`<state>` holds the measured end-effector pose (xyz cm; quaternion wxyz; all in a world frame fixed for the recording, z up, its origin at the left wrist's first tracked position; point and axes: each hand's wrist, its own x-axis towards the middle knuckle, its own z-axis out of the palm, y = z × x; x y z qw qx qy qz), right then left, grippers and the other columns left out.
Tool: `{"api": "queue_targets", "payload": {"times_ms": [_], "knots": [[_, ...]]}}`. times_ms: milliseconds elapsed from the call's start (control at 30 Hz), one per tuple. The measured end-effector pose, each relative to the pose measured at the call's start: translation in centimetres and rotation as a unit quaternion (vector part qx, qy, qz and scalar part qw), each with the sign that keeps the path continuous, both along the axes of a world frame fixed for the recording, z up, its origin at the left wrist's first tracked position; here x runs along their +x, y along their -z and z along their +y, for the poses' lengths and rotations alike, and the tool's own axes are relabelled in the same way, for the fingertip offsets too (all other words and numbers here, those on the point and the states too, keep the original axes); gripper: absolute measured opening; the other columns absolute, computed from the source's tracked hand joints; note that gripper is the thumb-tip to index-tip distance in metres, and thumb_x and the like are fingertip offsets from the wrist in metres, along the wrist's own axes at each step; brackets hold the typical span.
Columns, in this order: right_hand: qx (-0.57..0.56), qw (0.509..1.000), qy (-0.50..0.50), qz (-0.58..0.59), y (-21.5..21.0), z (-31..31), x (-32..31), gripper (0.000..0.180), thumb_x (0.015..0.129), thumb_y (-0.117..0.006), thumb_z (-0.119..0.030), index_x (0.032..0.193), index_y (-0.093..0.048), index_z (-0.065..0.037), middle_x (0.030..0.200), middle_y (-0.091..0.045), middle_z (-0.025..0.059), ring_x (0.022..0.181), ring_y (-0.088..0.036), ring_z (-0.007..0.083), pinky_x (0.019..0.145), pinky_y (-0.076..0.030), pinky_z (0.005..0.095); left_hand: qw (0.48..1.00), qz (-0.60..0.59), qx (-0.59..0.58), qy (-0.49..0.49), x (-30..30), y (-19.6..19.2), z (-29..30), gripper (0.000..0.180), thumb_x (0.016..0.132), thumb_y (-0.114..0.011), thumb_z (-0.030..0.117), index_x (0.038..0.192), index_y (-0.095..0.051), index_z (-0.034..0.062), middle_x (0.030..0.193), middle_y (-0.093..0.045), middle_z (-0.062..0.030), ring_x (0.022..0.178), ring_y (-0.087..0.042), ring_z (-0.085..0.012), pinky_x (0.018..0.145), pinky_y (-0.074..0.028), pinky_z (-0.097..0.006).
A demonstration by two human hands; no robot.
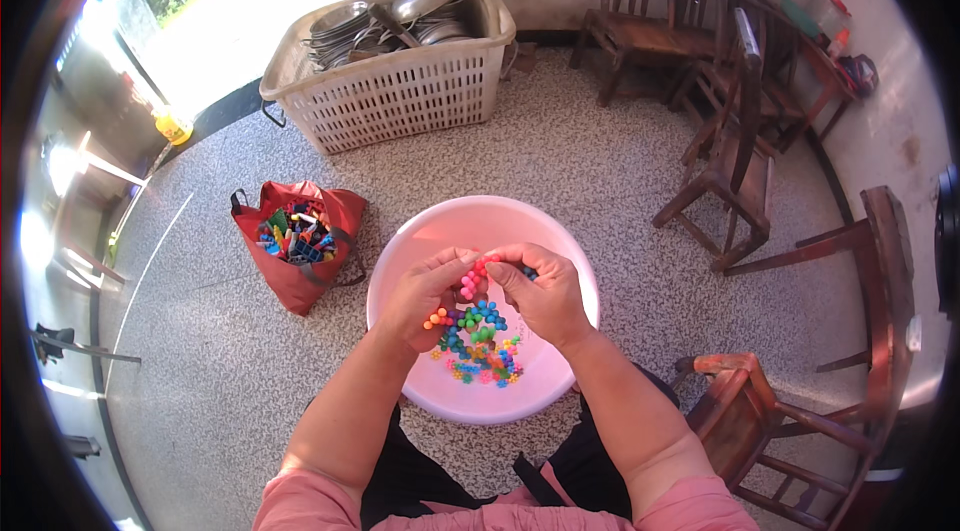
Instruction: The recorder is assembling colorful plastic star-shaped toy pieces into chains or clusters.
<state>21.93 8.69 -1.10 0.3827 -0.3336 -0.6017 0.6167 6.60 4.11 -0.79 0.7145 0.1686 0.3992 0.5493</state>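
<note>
Above the pink round basin (420,233), my left hand (425,293) and my right hand (548,293) are close together, with thumbs and fingers pinched on a cluster of pink-red knobbed plastic beads (474,278). Joined beads in orange (436,318), blue (488,315) and green hang or lie just below my hands; whether they all connect to the held cluster I cannot tell. At the bottom of the basin is a loose spread of small multicoloured beads (490,368). My fingers partly hide the held cluster.
Left of the basin stands a red bag (300,283) full of colourful small toy pieces. Behind is a pale plastic crate (400,96) holding metal pans and lids. Wooden chairs (735,181) line the right side. A bright doorway (250,11) opens at the far left.
</note>
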Motion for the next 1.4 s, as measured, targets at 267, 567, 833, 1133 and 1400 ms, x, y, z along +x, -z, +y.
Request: {"api": "queue_targets", "payload": {"times_ms": [267, 567, 833, 1133, 1400], "knots": [[-0.210, 0.969, -0.077, 0.105, 0.6, 1.1, 0.8, 0.013, 0.086, -0.057, -0.012, 0.091, -0.060, 0.000, 0.071, -0.057, 0.0022, 0.053, -0.048, 0.0060, 0.045, -0.036, 0.0187, 0.997, -0.037, 0.014, 0.061, -0.7, -0.6, -0.2, 0.016, 0.088, -0.054, 0.020, 0.092, -0.054, 0.0044, 0.075, -0.058, -0.0042, 0.067, -0.055, -0.0110, 0.060, -0.045, -0.022], [-0.232, 0.968, -0.079, 0.056, -0.1, 0.8, 0.6, 0.019, 0.076, -0.069, -0.018, 0.082, -0.055, -0.006, 0.069, -0.053, 0.0010, 0.065, -0.052, 0.0083, 0.053, -0.041, 0.0207, 0.999, 0.024, 0.011, -0.041, 0.0, 0.3, -0.1, 0.018, 0.089, -0.055, 0.024, 0.087, -0.054, 0.0060, 0.075, -0.058, -0.0022, 0.064, -0.054, -0.0068, 0.054, -0.045, -0.021], [0.121, 0.990, 0.009, -0.077, -0.3, 0.1, -0.2, 0.017, 0.078, -0.068, -0.015, 0.085, -0.059, -0.002, 0.075, -0.061, 0.0035, 0.068, -0.055, 0.0086, 0.063, -0.045, 0.0234, 0.999, 0.028, -0.025, -0.002, -0.1, 0.3, -0.1, 0.016, 0.087, -0.057, 0.022, 0.085, -0.054, 0.0068, 0.073, -0.057, -0.0015, 0.064, -0.053, -0.0074, 0.050, -0.043, -0.020], [-0.012, 0.999, -0.040, 0.015, 0.3, 0.7, 0.6, 0.016, 0.084, -0.061, -0.015, 0.088, -0.059, 0.000, 0.075, -0.060, 0.0018, 0.064, -0.053, 0.0079, 0.062, -0.044, 0.0212, 0.999, 0.006, -0.024, 0.039, -1.0, 0.7, -0.1, 0.014, 0.088, -0.055, 0.022, 0.090, -0.055, 0.0089, 0.072, -0.056, -0.0008, 0.064, -0.054, -0.0094, 0.049, -0.044, -0.023], [0.049, 0.998, -0.016, -0.045, 0.8, 1.1, 0.6, 0.021, 0.087, -0.058, -0.021, 0.096, -0.058, -0.002, 0.080, -0.061, 0.0020, 0.070, -0.056, 0.0093, 0.066, -0.046, 0.0231, 0.999, -0.017, -0.025, 0.039, -0.7, -0.7, -0.2, 0.018, 0.089, -0.051, 0.024, 0.097, -0.053, 0.0082, 0.079, -0.056, -0.0008, 0.064, -0.056, -0.0118, 0.046, -0.044, -0.026]]}}
